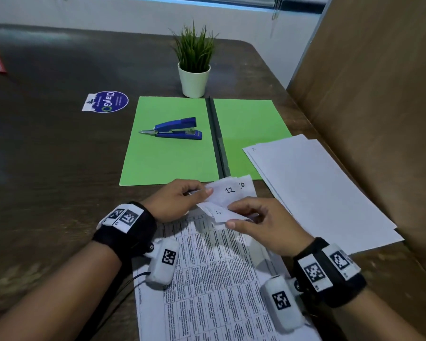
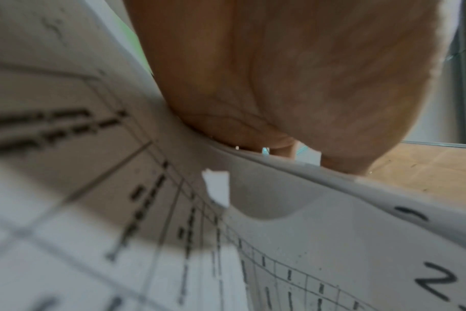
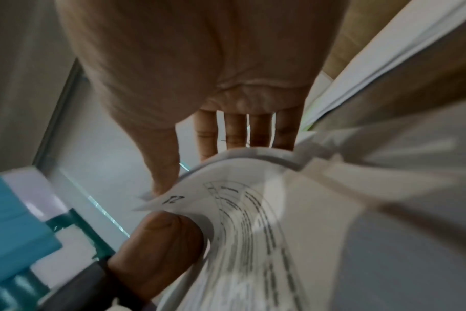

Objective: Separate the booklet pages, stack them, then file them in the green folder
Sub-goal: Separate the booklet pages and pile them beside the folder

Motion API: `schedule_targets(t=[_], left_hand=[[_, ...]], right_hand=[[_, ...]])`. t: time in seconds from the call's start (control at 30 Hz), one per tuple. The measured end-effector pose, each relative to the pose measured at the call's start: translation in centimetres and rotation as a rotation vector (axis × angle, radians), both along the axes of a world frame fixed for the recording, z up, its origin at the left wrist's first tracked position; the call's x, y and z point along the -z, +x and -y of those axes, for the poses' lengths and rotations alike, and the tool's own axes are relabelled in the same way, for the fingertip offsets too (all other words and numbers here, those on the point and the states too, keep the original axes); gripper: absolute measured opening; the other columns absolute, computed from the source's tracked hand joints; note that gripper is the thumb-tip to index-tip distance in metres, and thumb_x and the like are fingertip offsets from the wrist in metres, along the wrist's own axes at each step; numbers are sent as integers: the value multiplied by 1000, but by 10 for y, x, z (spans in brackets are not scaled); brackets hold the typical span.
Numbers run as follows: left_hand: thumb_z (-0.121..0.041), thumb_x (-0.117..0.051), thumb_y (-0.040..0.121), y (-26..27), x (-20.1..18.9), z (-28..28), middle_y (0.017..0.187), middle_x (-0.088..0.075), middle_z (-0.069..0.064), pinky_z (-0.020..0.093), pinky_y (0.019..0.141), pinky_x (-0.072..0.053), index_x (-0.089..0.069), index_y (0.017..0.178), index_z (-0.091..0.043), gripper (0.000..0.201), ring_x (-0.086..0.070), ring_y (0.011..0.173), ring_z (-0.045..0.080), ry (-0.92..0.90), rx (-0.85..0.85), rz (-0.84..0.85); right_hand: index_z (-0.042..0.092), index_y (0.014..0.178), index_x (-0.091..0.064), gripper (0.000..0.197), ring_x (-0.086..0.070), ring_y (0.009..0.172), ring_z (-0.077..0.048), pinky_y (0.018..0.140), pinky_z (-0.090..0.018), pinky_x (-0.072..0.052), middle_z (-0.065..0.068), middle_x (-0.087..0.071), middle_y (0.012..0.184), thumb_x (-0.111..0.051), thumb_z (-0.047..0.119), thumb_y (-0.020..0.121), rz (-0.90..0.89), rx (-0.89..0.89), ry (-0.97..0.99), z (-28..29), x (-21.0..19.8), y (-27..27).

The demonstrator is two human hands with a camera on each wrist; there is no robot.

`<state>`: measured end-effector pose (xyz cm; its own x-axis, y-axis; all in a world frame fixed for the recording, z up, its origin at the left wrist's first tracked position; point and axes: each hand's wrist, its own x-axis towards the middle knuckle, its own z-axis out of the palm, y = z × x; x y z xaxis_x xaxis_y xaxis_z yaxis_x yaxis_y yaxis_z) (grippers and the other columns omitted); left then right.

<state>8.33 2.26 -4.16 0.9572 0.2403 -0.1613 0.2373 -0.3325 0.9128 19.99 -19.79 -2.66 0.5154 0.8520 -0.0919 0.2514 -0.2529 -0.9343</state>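
Note:
The booklet (image 1: 207, 271), white pages printed with tables, lies on the table in front of me, its far corner lifted. My left hand (image 1: 182, 195) pinches the corner of the page marked 12 (image 1: 229, 190). My right hand (image 1: 246, 215) pinches the curled corner of the page in front of it (image 1: 217, 212). In the right wrist view the curled pages (image 3: 240, 202) bend under my fingers (image 3: 234, 132). In the left wrist view my left hand (image 2: 279, 84) rests on the printed page (image 2: 120, 189). The green folder (image 1: 172, 148) lies open beyond my hands. A pile of white sheets (image 1: 317, 188) sits to the right, overlapping the folder.
A blue stapler (image 1: 177, 130) lies on the folder's left half. A potted plant (image 1: 194, 67) stands behind the folder. A round sticker (image 1: 107, 102) is on the table at the left. A brown panel (image 1: 379, 107) walls off the right side.

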Motion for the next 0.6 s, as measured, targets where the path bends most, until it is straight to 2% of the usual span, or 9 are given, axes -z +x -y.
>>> schedule_targets(t=[0.13, 0.2, 0.27, 0.33, 0.4, 0.47, 0.5, 0.57, 0.6], left_hand=[[-76, -42, 89, 0, 0, -1, 86, -71, 4, 35, 76, -47, -70, 86, -24, 59, -62, 76, 14, 26, 27, 0], [-76, -38, 90, 0, -1, -1, 82, -70, -11, 33, 78, -48, -71, 86, -30, 57, -63, 78, 9, 33, 28, -17], [-72, -42, 86, 0, -2, 0, 72, -62, -15, 31, 74, -47, -67, 78, -34, 46, -58, 70, 9, 51, 13, -46], [-57, -56, 91, 1, -2, 2, 69, -63, -18, 26, 68, -46, -66, 78, -33, 30, -57, 65, 5, 36, 13, -59], [-34, -67, 94, 1, -2, 2, 80, -74, -19, 19, 70, -50, -70, 91, -30, 6, -66, 72, 1, -38, 7, -69], [-25, -72, 92, 1, -3, 2, 89, -78, -13, 20, 74, -53, -71, 100, -25, 8, -72, 81, 4, -91, 2, -73], [-24, -73, 91, 1, -3, 1, 91, -78, -11, 22, 74, -54, -71, 101, -25, 11, -73, 83, 7, -102, -3, -71], [-23, -73, 91, 0, -3, 1, 94, -79, -7, 24, 76, -54, -71, 102, -26, 12, -74, 85, 9, -116, -15, -67], [-22, -73, 91, 0, -4, 1, 96, -79, -5, 26, 78, -54, -72, 102, -25, 12, -75, 87, 11, -126, -24, -69]], right_hand=[[28, 104, -76, 28, -70, 89, -19, 82, -40, -56, 2, -76, 96, -75, 44, 82, -16, 17, 72, 1, 10, 6], [36, 93, -76, 11, -58, 71, -18, 66, -34, -46, 3, -69, 78, -65, 36, 92, 29, 57, 91, 0, 12, 8], [32, 82, -73, 22, -45, 62, -16, 60, -30, -35, 1, -56, 68, -58, 30, 99, 83, 111, 92, -3, 16, 11], [29, 85, -72, 21, -45, 61, -18, 59, -31, -36, -2, -59, 70, -57, 31, 100, 118, 151, 72, -6, 21, 14], [31, 93, -70, 14, -52, 61, -29, 58, -38, -42, -10, -68, 79, -58, 35, 98, 89, 176, 71, -8, 24, 13], [32, 98, -64, 6, -54, 63, -35, 63, -41, -48, -19, -67, 79, -60, 35, 94, 18, 214, 94, -8, 23, 13], [31, 98, -61, 4, -50, 61, -30, 65, -36, -46, -20, -60, 71, -61, 30, 95, -6, 227, 110, -7, 22, 13], [24, 99, -57, 9, -45, 61, -17, 68, -26, -46, -5, -50, 61, -63, 18, 96, -21, 237, 153, -6, 20, 12], [24, 99, -58, 13, -47, 62, -16, 69, -23, -46, 3, -53, 62, -66, 16, 94, -19, 246, 163, -7, 20, 12]])
